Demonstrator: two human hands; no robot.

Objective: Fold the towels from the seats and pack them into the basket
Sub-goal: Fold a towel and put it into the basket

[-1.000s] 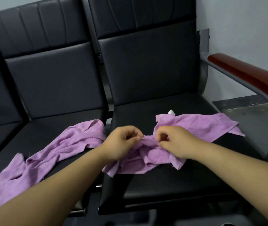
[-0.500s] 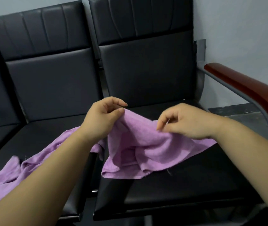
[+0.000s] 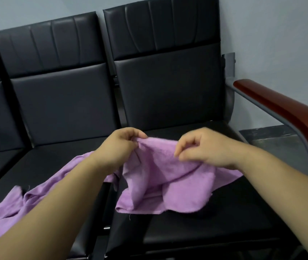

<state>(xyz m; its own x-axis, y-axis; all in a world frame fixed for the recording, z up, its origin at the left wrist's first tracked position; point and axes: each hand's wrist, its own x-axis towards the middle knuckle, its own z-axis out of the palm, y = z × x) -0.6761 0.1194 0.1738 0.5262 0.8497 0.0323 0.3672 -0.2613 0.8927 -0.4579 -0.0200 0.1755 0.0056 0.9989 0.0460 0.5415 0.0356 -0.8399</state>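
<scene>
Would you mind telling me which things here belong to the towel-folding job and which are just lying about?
Job: held towel, gripped by left hand and right hand; second towel crumpled on the neighbouring seat.
Just there: wooden armrest, grey wall. No basket in view.

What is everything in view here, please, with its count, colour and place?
held towel: one, purple, lifted over the right-end seat
second towel: one, purple, crumpled across the middle seat
seats: three, black padded, in a row against the wall
armrest: one, reddish-brown, right end of the row
wall: one, pale grey, behind the seats
left hand: one, fingers pinch the held towel's upper edge
right hand: one, fingers curled on the same towel's edge
</scene>
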